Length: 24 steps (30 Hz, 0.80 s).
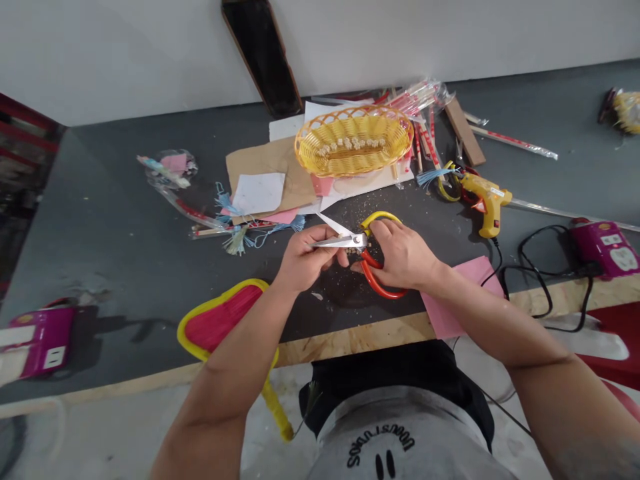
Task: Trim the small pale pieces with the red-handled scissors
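My right hand point(406, 252) grips a pair of scissors point(356, 241) by the handles, one loop yellow and the other red. The blades are spread apart and point left, at the fingers of my left hand point(311, 256). Those left fingers are pinched together right by the blades; what they hold, if anything, is too small to make out. Tiny pale crumbs and little cut bits point(367, 205) are scattered on the dark table around the scissors. Beneath my left forearm lies a red, yellow-rimmed hand fan point(223, 319), its yellow handle point(277, 408) hanging past the table edge.
Behind my hands, a yellow woven basket point(355, 163) with small pale pieces stands on papers and brown card point(255, 160). Blue tassels point(239, 240) lie left. Rightward are a yellow glue gun point(484, 200), black cables, a purple box point(605, 248) and pink paper point(445, 320).
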Available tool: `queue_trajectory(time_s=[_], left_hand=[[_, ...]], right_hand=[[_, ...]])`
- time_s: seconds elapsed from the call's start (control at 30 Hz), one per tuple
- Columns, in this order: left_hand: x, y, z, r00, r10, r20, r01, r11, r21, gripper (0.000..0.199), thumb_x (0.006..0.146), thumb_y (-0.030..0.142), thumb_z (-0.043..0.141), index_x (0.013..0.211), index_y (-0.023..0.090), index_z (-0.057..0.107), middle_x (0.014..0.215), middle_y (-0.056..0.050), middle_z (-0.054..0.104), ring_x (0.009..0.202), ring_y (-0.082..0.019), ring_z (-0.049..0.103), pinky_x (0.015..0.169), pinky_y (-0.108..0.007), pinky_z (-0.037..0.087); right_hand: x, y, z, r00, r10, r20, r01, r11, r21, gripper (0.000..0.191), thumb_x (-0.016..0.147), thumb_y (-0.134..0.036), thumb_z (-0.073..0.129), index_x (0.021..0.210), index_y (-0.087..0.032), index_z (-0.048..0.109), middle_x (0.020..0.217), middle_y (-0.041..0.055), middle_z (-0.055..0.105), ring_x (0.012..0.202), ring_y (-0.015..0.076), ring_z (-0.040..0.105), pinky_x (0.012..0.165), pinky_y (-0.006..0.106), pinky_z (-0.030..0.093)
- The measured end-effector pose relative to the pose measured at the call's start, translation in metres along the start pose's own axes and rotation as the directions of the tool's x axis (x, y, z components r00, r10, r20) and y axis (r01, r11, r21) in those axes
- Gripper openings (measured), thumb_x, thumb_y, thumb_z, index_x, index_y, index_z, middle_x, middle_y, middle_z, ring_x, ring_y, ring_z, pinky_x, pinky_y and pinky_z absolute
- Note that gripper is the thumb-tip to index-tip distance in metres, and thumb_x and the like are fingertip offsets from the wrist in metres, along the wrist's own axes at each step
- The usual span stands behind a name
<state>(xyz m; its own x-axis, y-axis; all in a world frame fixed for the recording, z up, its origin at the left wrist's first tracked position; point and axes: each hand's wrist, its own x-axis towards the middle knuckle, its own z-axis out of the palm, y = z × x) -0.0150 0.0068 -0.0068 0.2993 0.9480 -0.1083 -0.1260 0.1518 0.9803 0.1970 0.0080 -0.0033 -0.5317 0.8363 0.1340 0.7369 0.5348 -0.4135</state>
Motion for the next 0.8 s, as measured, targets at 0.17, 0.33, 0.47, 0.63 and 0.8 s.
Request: queue_trajectory(time_s=[0.17,0.33,0.47,0.63,0.8], left_hand=[[0.000,-0.007,-0.001,0.997,0.034,-0.065,-0.031,0.999,0.037,0.033,0.081,0.047,0.077,0.071,0.018,0.067,0.061,-0.003,0.070,0.036,-0.006,0.034,0.037,-0.024,0.022],[0.001,-0.010,0.005,0.971,0.166,-0.174,-0.134,0.974,0.182,0.032,0.085,0.049,0.074,0.080,0.018,0.070,0.069,-0.004,0.073,0.042,-0.007,0.044,0.040,-0.024,0.029],[-0.002,-0.001,0.013,0.925,0.311,-0.220,-0.222,0.909,0.352,0.031,0.086,0.048,0.073,0.077,0.018,0.068,0.071,-0.004,0.073,0.053,-0.012,0.060,0.048,-0.024,0.042],[-0.005,0.003,0.014,0.907,0.371,-0.197,-0.267,0.871,0.413,0.032,0.087,0.048,0.072,0.074,0.019,0.067,0.067,-0.003,0.072,0.058,-0.014,0.066,0.054,-0.025,0.049],[-0.004,-0.003,0.011,0.923,0.325,-0.206,-0.231,0.896,0.379,0.030,0.089,0.046,0.070,0.076,0.020,0.066,0.067,-0.002,0.073,0.054,-0.012,0.061,0.052,-0.024,0.045]], right_hand=[[-0.001,-0.007,-0.001,0.994,0.094,0.052,-0.092,0.995,-0.044,0.046,0.087,-0.054,0.060,0.110,-0.013,0.054,0.098,0.0156,0.070,0.084,0.0270,0.064,0.073,0.037,0.047],[0.002,-0.007,-0.002,0.988,0.137,0.065,-0.135,0.990,-0.035,0.053,0.089,-0.063,0.056,0.108,-0.014,0.054,0.095,0.0136,0.070,0.080,0.0249,0.064,0.069,0.034,0.043],[0.002,-0.006,-0.005,0.993,0.102,0.054,-0.103,0.995,0.013,0.052,0.090,-0.066,0.055,0.105,-0.016,0.053,0.091,0.0108,0.068,0.077,0.0223,0.062,0.067,0.032,0.039],[-0.001,-0.007,-0.009,0.991,0.082,0.104,-0.092,0.991,0.098,0.051,0.089,-0.068,0.054,0.100,-0.018,0.053,0.083,0.0058,0.066,0.069,0.0188,0.058,0.064,0.031,0.037],[0.002,-0.006,-0.006,0.992,0.115,0.042,-0.115,0.993,0.011,0.058,0.086,-0.071,0.057,0.108,-0.017,0.053,0.099,0.0132,0.069,0.086,0.0264,0.064,0.071,0.035,0.045]])
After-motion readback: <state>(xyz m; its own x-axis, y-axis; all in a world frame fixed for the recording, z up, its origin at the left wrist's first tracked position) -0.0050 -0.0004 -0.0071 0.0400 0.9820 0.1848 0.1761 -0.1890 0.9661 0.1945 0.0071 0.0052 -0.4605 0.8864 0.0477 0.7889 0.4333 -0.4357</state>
